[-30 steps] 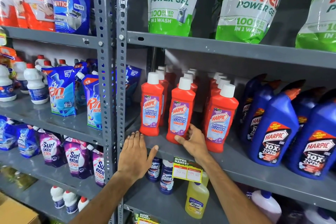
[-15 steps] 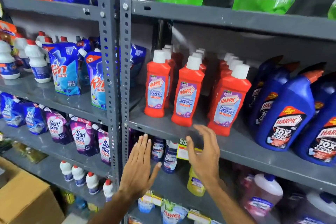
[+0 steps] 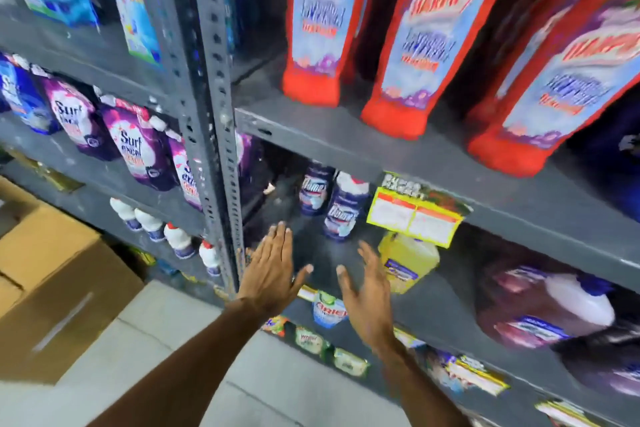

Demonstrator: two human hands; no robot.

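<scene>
Left hand [image 3: 273,267] and right hand [image 3: 363,291] hovered empty, fingers straight and spread, near Domex bottles [image 3: 341,210] standing on the lower shelf [image 3: 446,308]; probably stiff, slick, liquid-heavy plastic, so grip mid-body.

We stand in a shop, in its cleaning-goods aisle: grey slotted-steel racks [image 3: 209,97] carry the same products many times over, with red Harpic bathroom cleaner bottles [image 3: 318,21] above, purple Surf Excel pouches [image 3: 136,149] to the left and Domex bottles [image 3: 341,213] below. We see a yellow price tag [image 3: 415,220] fixed to a shelf edge, and a cardboard carton [image 3: 52,274] on the floor beside the racks.
</scene>
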